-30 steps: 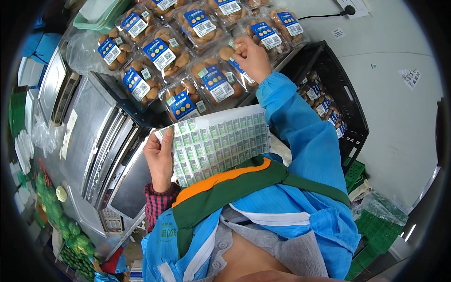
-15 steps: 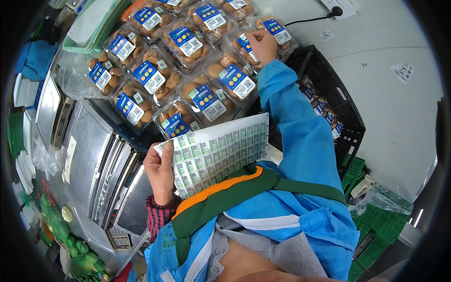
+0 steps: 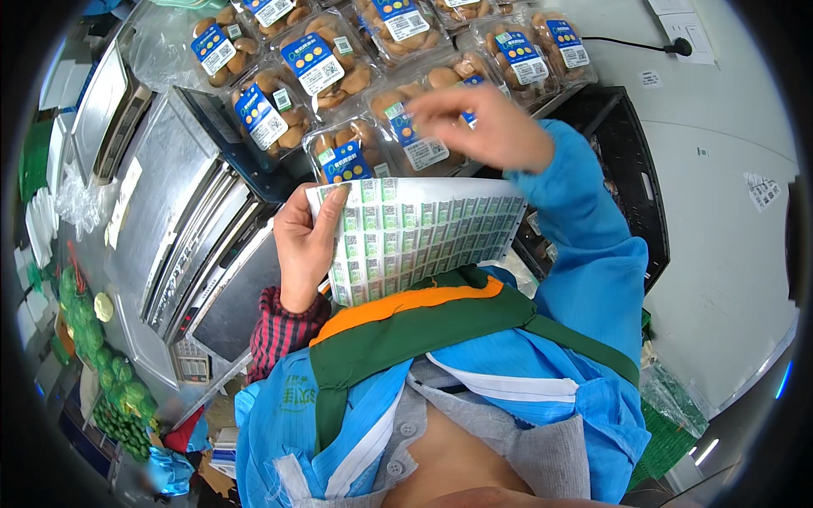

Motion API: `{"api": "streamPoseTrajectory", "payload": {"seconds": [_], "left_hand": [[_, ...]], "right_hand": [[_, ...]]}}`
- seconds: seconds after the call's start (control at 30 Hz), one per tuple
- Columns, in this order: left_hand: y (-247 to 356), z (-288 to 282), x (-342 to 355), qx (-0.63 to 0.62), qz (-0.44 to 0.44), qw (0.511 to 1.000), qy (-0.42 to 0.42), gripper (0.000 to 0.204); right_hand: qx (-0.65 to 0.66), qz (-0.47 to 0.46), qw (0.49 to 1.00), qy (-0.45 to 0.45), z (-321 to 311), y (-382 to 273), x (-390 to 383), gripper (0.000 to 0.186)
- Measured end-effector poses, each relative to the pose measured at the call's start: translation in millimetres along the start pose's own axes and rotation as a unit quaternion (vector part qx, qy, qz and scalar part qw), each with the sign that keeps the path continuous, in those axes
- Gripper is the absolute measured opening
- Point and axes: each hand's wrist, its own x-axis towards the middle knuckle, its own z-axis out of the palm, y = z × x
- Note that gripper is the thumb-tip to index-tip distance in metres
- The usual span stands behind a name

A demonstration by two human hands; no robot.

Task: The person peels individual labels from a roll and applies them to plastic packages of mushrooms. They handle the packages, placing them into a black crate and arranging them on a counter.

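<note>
My left hand (image 3: 305, 241) pinches the left edge of a white sheet (image 3: 440, 190) covered in rows of small green-and-white stickers, thumb on top. The sheet lies slanted in front of my chest, with a few stickers gone along its upper part. Over its far edge hangs my right hand (image 3: 495, 131), blurred by motion, its fingers stretched leftward and apart with nothing visible in them. Behind it stand rows of clear plastic packs of brown mushrooms (image 3: 343, 72) with blue-and-white labels. Several packs also carry a small green sticker. My right hand partly hides one pack.
A black crate (image 3: 650, 190) stands at the right beside the white wall. On the left are a metal bench (image 3: 157, 199) and a keypad (image 3: 193, 366). Green vegetables in net bags (image 3: 85, 326) lie at far left; a black plug (image 3: 677, 46) with its cable is on the wall.
My right hand has left a pack at the back right and moved toward me and left, near the sheet. My left hand still holds the sheet. The view has shifted, so the packs appear higher.
</note>
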Motion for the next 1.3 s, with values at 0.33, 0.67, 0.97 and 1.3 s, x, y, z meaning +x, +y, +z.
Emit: {"api": "streamPoseTrajectory", "payload": {"seconds": [0.33, 0.67, 0.97, 1.3], "left_hand": [[0, 8, 0, -0.019, -0.018, 0.999, -0.036, 0.017], [-2, 20, 10, -0.047, -0.079, 0.995, -0.032, 0.019], [32, 22, 12, -0.049, -0.048, 0.996, 0.053, 0.018], [23, 34, 26, -0.046, -0.042, 0.995, 0.081, 0.019]], "right_hand": [[-0.201, -0.151, 0.964, 0.088, 64, -26, -21, 0.015], [-0.295, -0.231, 0.921, 0.108, 62, -11, -33, 0.012], [0.058, -0.024, 0.874, 0.481, -153, 116, -34, 0.036], [-0.184, 0.125, 0.857, 0.464, -206, 196, 3, 0.043]]}}
